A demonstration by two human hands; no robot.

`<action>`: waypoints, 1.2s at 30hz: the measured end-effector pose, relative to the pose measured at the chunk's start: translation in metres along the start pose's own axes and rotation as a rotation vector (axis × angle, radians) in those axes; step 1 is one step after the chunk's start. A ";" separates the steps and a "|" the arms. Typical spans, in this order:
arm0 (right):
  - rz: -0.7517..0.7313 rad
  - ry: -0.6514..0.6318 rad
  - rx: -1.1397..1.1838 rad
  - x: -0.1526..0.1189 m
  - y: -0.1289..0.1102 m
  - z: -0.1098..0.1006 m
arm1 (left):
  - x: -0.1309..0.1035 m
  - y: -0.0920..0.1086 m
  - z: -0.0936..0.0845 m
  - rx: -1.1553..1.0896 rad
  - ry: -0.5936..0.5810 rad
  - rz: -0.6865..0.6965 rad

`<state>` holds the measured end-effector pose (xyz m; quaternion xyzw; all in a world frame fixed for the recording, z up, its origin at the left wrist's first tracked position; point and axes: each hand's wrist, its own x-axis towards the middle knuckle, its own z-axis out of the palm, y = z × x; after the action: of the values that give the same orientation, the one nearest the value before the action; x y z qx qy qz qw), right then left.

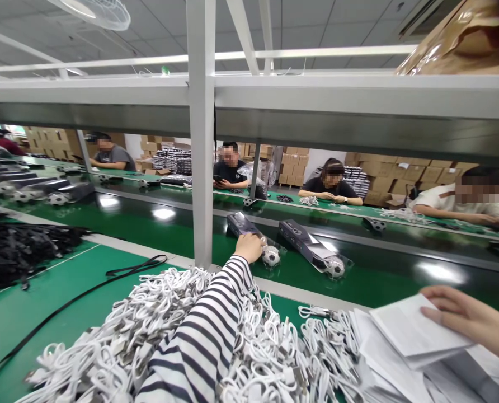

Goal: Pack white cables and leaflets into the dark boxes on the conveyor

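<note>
My left hand, in a striped sleeve, reaches across to a dark box in clear wrap on the conveyor. Its fingers are curled over the package; a small white piece shows at the fingertips, too small to name. A black-and-white toy football sits at the near end of that package. At the right, my right hand grips a folded white leaflet, thumb on top, above a stack of white papers. A heap of white coiled USB cables lies below my left arm.
Another dark box with a ball lies to the right on the green conveyor. A white post stands left of my left hand. Black straps are piled at left. Several people sit across the line.
</note>
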<state>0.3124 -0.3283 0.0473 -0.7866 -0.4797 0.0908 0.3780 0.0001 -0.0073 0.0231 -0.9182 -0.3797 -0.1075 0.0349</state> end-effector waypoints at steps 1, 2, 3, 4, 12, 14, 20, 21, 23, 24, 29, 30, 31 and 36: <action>0.077 -0.092 0.118 0.004 -0.015 -0.001 | 0.000 0.001 0.000 0.010 0.018 -0.021; 0.122 -0.120 0.210 0.008 -0.032 0.001 | 0.000 0.002 0.001 0.023 0.040 -0.042; 0.102 -0.089 0.252 0.012 -0.049 0.004 | 0.000 0.002 0.002 0.035 0.061 -0.055; 0.030 -0.036 0.254 0.018 -0.067 0.010 | 0.000 0.003 0.003 0.044 0.080 -0.060; -0.759 0.139 -0.059 0.084 -0.152 0.140 | -0.001 -0.007 0.007 -0.079 0.314 -0.077; -0.858 0.041 -0.180 0.098 -0.147 0.175 | -0.003 -0.009 0.002 -0.125 0.342 -0.119; -0.670 -0.118 -0.176 0.111 -0.119 0.221 | -0.004 -0.004 -0.011 -0.607 0.050 0.047; -0.651 -0.111 -0.141 0.111 -0.117 0.219 | -0.004 -0.002 -0.012 -0.708 -0.072 0.089; -0.643 -0.063 -0.079 0.110 -0.117 0.214 | -0.005 0.002 -0.013 -0.854 -0.356 0.115; -0.645 -0.030 -0.057 0.109 -0.118 0.211 | -0.005 0.003 -0.013 -0.888 -0.502 0.100; -0.640 0.254 0.021 0.104 -0.125 0.200 | -0.010 0.010 -0.018 -0.744 -1.013 0.101; -0.629 0.316 0.040 0.103 -0.125 0.199 | -0.011 0.012 -0.020 -0.710 -1.049 0.150; -0.620 0.351 0.055 0.102 -0.125 0.197 | -0.012 0.014 -0.021 -0.689 -1.073 0.203; -0.579 -0.015 -0.114 0.103 -0.119 0.192 | -0.015 0.023 -0.024 -0.617 -1.144 0.333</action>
<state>0.1879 -0.1153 0.0168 -0.6364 -0.6913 -0.0423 0.3397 0.0021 -0.0376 0.0440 -0.8446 -0.1436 0.2994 -0.4200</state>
